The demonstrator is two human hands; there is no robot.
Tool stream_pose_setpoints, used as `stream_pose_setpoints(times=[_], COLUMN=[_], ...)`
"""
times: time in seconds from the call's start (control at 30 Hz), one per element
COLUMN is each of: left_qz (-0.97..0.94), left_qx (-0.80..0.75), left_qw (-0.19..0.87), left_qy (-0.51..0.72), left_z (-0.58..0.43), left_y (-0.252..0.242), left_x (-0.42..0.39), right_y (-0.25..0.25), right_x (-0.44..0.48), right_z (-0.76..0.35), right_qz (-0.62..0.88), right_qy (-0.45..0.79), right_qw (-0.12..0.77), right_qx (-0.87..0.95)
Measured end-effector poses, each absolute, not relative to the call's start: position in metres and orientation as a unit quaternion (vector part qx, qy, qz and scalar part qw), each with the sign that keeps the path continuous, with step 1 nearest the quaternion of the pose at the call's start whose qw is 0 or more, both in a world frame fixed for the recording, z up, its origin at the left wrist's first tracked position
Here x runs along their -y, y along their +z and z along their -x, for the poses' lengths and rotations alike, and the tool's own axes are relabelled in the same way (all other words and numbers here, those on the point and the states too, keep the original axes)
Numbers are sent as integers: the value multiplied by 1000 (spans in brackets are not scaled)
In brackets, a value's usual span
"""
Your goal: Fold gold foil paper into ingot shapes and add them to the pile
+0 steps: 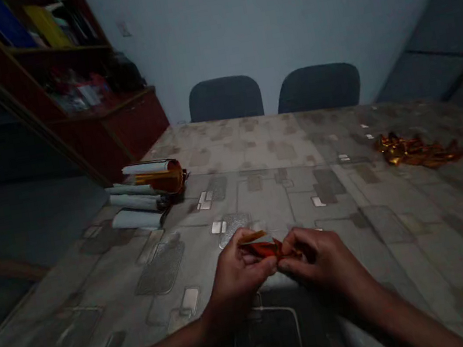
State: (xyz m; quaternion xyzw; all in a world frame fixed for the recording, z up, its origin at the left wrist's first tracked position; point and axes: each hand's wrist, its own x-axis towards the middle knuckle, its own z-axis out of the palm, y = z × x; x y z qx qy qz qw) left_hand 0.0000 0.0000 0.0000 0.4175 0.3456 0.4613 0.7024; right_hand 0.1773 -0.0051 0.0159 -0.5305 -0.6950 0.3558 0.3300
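Note:
A small folded piece of shiny orange-gold foil paper [262,249] is held just above the table, near the front middle. My left hand [241,269] pinches its left part between thumb and fingers. On the other end, my right hand [316,254] closes thumb and forefinger, its fingertips almost meeting those of my left hand. The fingers cover much of the foil, so its full shape cannot be made out. At the right lies a heap of shiny gold foil pieces [416,151]. On the left rest several rolled or curved sheets, white and gold [161,179].
The table [260,186] has a grey and beige patterned cover. Two dark chairs [224,99] stand at its far side against a pale wall. A reddish wooden cabinet [134,121] with filled shelves rises at the back left. The light is dim.

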Motion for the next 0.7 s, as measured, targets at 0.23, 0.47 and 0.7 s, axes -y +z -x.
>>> stream_pose_setpoints(times=[0.23, 0.47, 0.7], left_qz=[-388, -392, -391], left_qx=[-381, -376, -375], left_qw=[686, 693, 701], left_qy=[483, 474, 464], left_z=[-1, 0, -2], left_y=[-3, -2, -3], left_x=[-5, -2, -3], right_y=[27, 22, 12], right_x=[11, 8, 10], right_z=[-187, -195, -193], right_qz=[480, 461, 481], right_qy=[539, 571, 550], right_qw=[333, 341, 317], right_qx=[606, 588, 604])
